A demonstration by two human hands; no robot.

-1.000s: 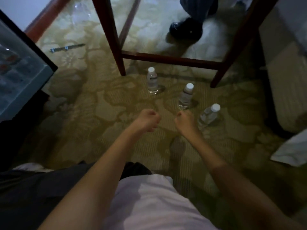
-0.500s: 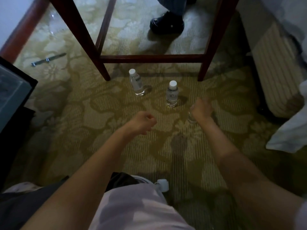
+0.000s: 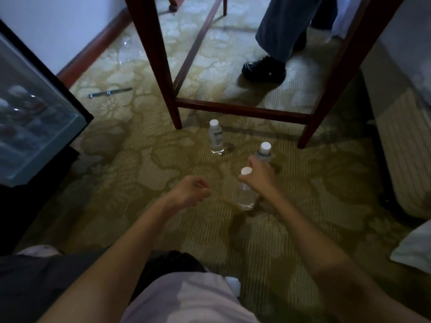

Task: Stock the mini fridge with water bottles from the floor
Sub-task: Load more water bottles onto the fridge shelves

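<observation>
Since the moment before, the right hand [image 3: 258, 179] has closed on the nearest water bottle [image 3: 245, 194] and drawn it away from its old spot at the right end of the row, toward the person. That hand's fingers wrap the neck just under the white cap, with the clear body hanging below it over the carpet [image 3: 140, 173]; whether its base touches the carpet cannot be told. The bottle is small, see-through plastic, upright and slightly tilted.

The left hand [image 3: 193, 191] hovers beside it, a little apart, fingers curled inward and holding nothing.

Two more capped bottles stand upright on the carpet farther off. The second bottle [image 3: 264, 151] is just behind the right hand and partly hidden by it. The third bottle [image 3: 215, 139] stands to the left, near a dark wooden table leg [image 3: 158, 66].

The mini fridge [image 3: 35, 127] is at the left edge, with blurred items showing inside it, well apart from the bottles. The table's legs and low crossbar [image 3: 242, 110] frame the area behind the bottles. Beyond the crossbar stands another person's trouser leg and black shoe [image 3: 264, 69]. A thin metal bar [image 3: 109, 92] lies on the patterned gold carpet near the wall. A white cloth [image 3: 415, 248] sits at the right edge.
</observation>
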